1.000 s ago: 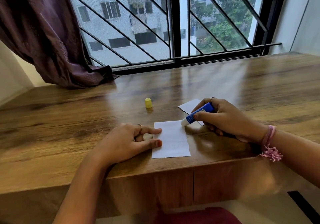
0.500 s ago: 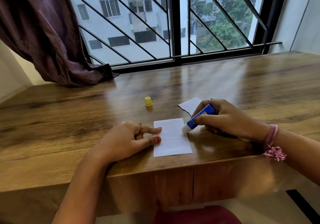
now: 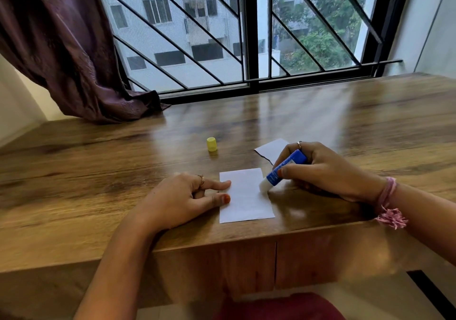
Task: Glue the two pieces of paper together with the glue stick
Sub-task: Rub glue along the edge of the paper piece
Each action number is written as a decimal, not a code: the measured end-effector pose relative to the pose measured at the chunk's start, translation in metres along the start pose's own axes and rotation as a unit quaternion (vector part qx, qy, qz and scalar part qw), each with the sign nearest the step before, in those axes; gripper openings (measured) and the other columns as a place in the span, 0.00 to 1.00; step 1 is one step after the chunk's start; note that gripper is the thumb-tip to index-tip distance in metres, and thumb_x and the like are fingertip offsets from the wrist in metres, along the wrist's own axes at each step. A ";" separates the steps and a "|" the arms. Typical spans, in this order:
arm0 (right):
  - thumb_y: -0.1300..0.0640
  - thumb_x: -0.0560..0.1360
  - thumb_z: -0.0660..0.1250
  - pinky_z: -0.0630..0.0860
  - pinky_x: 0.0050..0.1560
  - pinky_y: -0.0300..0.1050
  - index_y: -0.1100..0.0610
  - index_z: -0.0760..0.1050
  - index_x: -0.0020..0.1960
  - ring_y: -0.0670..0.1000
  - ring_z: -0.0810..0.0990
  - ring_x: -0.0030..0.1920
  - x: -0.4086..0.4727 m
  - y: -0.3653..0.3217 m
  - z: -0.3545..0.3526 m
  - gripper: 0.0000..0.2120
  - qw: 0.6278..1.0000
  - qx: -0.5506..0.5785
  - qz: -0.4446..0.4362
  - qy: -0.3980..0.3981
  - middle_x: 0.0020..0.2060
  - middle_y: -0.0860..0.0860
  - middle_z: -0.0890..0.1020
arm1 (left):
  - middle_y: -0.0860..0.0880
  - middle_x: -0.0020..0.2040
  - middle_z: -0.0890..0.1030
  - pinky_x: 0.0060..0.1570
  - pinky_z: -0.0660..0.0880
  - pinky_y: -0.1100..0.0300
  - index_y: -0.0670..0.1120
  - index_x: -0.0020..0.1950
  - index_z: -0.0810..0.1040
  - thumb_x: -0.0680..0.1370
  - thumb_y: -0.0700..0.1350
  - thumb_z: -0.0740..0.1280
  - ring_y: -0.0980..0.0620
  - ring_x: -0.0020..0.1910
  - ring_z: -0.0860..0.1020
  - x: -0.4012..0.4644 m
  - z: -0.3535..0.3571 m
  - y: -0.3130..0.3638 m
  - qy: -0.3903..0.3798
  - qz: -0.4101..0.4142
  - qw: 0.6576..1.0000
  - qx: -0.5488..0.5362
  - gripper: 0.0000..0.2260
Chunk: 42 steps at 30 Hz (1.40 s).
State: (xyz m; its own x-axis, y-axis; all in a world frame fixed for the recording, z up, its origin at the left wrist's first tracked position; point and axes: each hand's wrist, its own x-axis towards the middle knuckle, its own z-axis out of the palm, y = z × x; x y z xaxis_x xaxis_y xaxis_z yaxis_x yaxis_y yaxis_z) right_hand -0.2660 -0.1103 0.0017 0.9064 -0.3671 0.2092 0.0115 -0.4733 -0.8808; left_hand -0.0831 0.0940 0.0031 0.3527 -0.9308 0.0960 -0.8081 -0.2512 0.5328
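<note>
A person sits at a wooden desk [image 3: 98, 171] below a barred window [image 3: 246, 35], seen from above, with both bare hands in view. A white rectangular sheet of paper [image 3: 246, 203] lies flat near the desk's front edge. The left hand [image 3: 182, 201] rests palm down at the sheet's 9 o'clock side, with the fingers loosely spread and two fingertips pressing on the sheet's left edge; it grips nothing. The right hand [image 3: 320, 171] sits at the sheet's 3 o'clock side, with its fingers closed around a blue glue stick [image 3: 283, 169]. The stick tilts down toward 8 o'clock, and its white tip touches the sheet's right edge near the upper corner. A second, smaller piece of paper [image 3: 270, 149] lies at 1 o'clock from the sheet, partly hidden behind the right hand. A yellow cap [image 3: 211, 144] stands upright at 11 o'clock from the sheet, well apart from both hands. A dark purple curtain [image 3: 61, 48] hangs at the desk's far left corner.
</note>
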 end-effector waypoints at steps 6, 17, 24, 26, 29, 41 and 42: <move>0.65 0.72 0.68 0.64 0.21 0.34 0.60 0.78 0.42 0.44 0.68 0.21 -0.001 0.000 -0.001 0.02 1.000 0.013 0.006 0.007 0.21 0.47 0.72 | 0.54 0.26 0.63 0.27 0.60 0.64 0.69 0.53 0.77 0.65 0.70 0.62 0.58 0.24 0.63 0.000 0.000 -0.001 -0.005 -0.002 1.000 -0.002 0.19; 0.61 0.71 0.70 0.65 0.25 0.36 0.57 0.78 0.40 0.45 0.69 0.24 -0.004 -0.003 0.000 0.02 1.000 -0.008 -0.013 -0.022 0.24 0.48 0.72 | 0.52 0.28 0.64 0.30 0.59 0.61 0.68 0.53 0.77 0.65 0.70 0.63 0.59 0.25 0.63 0.000 0.001 -0.002 -0.003 -0.003 1.000 -0.004 0.18; 0.61 0.69 0.69 0.65 0.26 0.37 0.58 0.79 0.40 0.46 0.69 0.26 -0.007 -0.004 -0.001 0.01 0.998 -0.019 -0.026 -0.046 0.26 0.51 0.73 | 0.53 0.26 0.62 0.29 0.58 0.61 0.70 0.53 0.77 0.65 0.70 0.63 0.58 0.25 0.63 -0.001 0.001 -0.003 0.001 -0.002 1.000 -0.005 0.18; 0.64 0.71 0.70 0.65 0.26 0.38 0.58 0.79 0.40 0.45 0.69 0.26 -0.006 -0.003 0.000 0.03 0.999 -0.023 -0.027 -0.033 0.26 0.51 0.73 | 0.53 0.26 0.62 0.28 0.58 0.62 0.69 0.53 0.77 0.65 0.70 0.63 0.58 0.25 0.62 -0.001 0.001 -0.003 0.003 0.001 1.000 -0.004 0.19; 0.59 0.69 0.69 0.69 0.30 0.37 0.57 0.79 0.40 0.45 0.72 0.29 -0.008 -0.005 -0.001 0.02 0.996 -0.045 -0.048 -0.064 0.28 0.51 0.76 | 0.54 0.26 0.62 0.28 0.58 0.63 0.69 0.53 0.78 0.64 0.70 0.62 0.58 0.25 0.62 -0.001 0.002 -0.003 0.007 -0.001 1.000 -0.005 0.19; 0.59 0.68 0.67 0.69 0.32 0.36 0.55 0.78 0.38 0.44 0.73 0.30 -0.011 -0.006 -0.001 0.02 0.992 -0.049 -0.070 -0.088 0.29 0.46 0.77 | 0.54 0.25 0.63 0.30 0.59 0.61 0.69 0.53 0.77 0.63 0.72 0.61 0.59 0.24 0.63 0.000 0.002 -0.005 0.009 0.002 1.000 -0.002 0.21; 0.59 0.67 0.67 0.68 0.31 0.35 0.56 0.78 0.39 0.43 0.72 0.29 -0.010 -0.005 -0.001 0.02 0.993 -0.044 -0.066 -0.082 0.28 0.45 0.77 | 0.54 0.25 0.63 0.30 0.60 0.61 0.69 0.53 0.77 0.63 0.72 0.62 0.59 0.24 0.63 0.000 0.002 -0.006 0.007 0.003 1.000 -0.004 0.21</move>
State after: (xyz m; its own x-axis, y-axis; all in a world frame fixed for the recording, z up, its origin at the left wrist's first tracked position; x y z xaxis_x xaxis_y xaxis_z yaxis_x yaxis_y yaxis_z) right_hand -0.2759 -0.1052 0.0047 0.9563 -0.1642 0.2419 0.1047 -0.5803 -0.8076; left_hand -0.0796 0.0948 -0.0015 0.3547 -0.9285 0.1103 -0.8064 -0.2441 0.5386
